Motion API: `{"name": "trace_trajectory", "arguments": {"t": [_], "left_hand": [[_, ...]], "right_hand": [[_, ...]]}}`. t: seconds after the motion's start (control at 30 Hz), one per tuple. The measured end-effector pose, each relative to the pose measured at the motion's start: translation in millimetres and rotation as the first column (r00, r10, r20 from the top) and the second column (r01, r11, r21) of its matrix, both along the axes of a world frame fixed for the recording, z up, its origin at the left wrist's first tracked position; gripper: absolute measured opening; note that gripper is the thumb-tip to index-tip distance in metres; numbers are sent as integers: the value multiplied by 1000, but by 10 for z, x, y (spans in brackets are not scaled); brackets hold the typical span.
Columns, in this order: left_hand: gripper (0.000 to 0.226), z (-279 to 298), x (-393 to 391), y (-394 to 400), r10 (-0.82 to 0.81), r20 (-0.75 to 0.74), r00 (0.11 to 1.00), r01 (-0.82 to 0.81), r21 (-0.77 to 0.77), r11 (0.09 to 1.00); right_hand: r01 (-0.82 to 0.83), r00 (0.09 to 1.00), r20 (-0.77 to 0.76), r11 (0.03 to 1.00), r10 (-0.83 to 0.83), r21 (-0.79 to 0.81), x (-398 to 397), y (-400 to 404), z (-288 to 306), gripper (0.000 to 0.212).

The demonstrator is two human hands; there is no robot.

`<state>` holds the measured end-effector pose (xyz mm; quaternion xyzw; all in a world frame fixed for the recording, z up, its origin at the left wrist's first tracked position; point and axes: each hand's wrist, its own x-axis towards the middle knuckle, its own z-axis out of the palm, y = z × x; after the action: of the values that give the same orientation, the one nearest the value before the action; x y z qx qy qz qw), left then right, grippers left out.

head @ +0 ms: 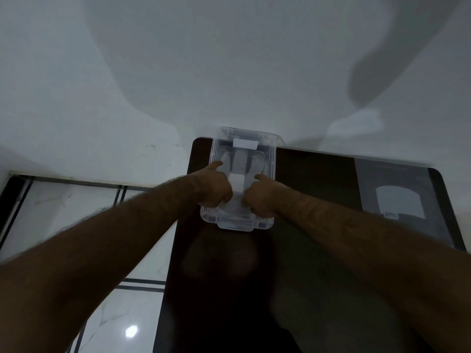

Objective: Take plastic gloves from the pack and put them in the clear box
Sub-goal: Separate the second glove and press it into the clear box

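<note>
A clear box (270, 149) stands at the far edge of a dark table (313, 179), against the white wall. Both my hands are over it, their fingers curled. My left hand (215, 188) and my right hand (260, 198) grip a pale, folded bundle of plastic gloves (235, 180) between them, down inside the box. Each index finger points forward over the box. A white label (245, 143) shows at the box's far end. The gloves' pack (397, 197), flat and dark grey with a pale window, lies on the table to the right.
The white wall (229, 59) rises directly behind the table. The table's left edge drops to a white tiled floor (76, 205) with dark lines. My forearms cross the near half of the table.
</note>
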<state>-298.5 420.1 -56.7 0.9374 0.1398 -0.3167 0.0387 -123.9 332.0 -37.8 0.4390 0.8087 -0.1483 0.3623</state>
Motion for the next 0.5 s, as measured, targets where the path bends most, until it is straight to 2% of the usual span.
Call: {"name": "trace_trajectory", "arguments": {"t": [0.07, 0.17, 0.33, 0.5], "left_hand": [[34, -1, 50, 47, -5, 53, 999, -1, 114, 993], [35, 2, 121, 131, 5, 43, 999, -15, 231, 973], [41, -61, 238, 313, 64, -79, 995, -40, 271, 962], [40, -120, 346, 459, 47, -154, 987, -1, 287, 958]], "right_hand": [[-10, 1000, -16, 997, 11, 81, 2, 6, -59, 45], [28, 1000, 0, 996, -28, 80, -12, 22, -145, 50], [44, 999, 9, 997, -45, 64, -13, 65, -243, 51], [45, 999, -4, 997, -45, 67, 7, 82, -280, 51]]}}
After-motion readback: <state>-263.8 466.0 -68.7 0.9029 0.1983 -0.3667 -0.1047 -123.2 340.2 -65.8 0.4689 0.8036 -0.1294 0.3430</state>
